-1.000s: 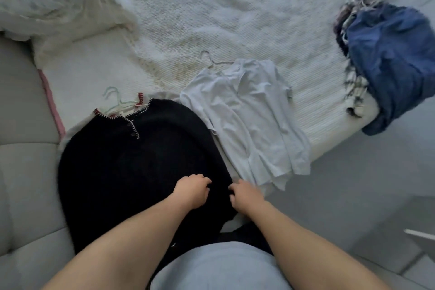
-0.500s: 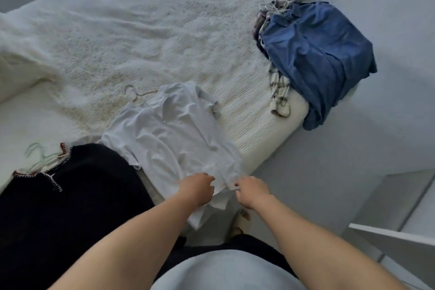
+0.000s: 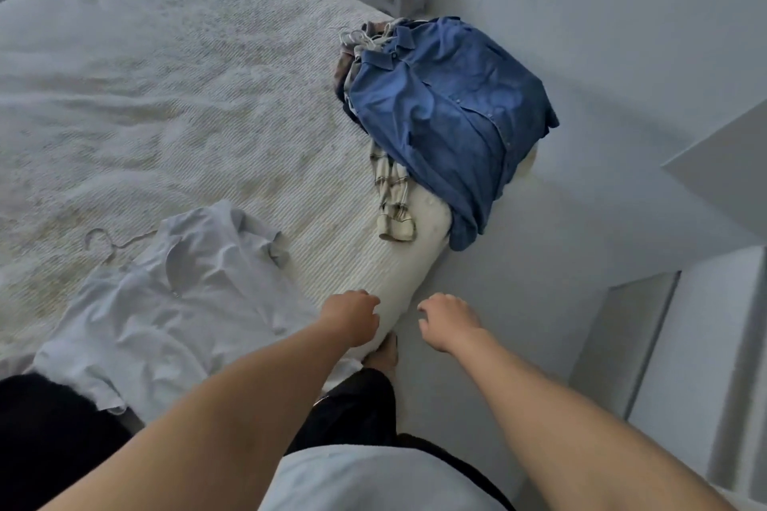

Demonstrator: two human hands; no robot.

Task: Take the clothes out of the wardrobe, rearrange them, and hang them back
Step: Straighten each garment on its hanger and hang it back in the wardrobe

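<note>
From the head view, your left hand [image 3: 350,317] and right hand [image 3: 448,322] hang low in the middle of the frame, fingers loosely bent, holding nothing. The white shirt [image 3: 174,303] lies flat on the bed [image 3: 166,95] at lower left. I think you are between clothes. Next, reach up right for the blue shirt [image 3: 448,112] pile.
</note>
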